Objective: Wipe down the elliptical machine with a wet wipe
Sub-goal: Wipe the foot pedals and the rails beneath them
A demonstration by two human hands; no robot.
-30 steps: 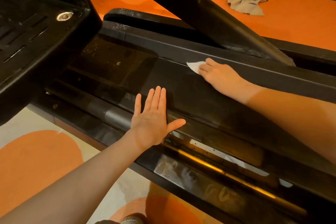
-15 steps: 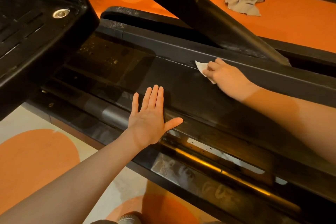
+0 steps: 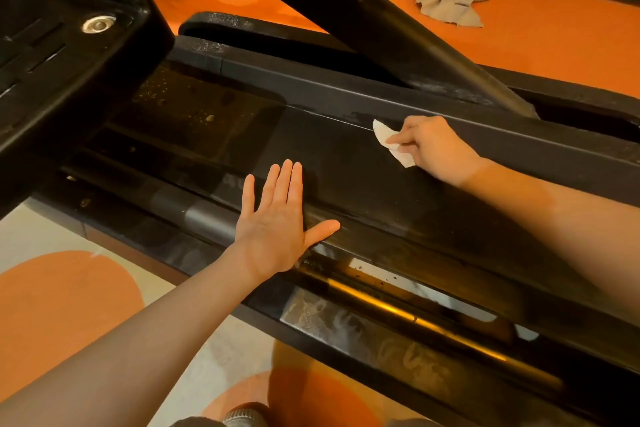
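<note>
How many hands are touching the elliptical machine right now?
2. The left hand rests flat and open on the near edge of the black cover; the right hand holds the wet wipe against its far seam.

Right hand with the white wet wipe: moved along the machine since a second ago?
Yes. The right hand gripping the white wet wipe has slid rightward along the black elliptical rail, away from the silver bolt.
</note>
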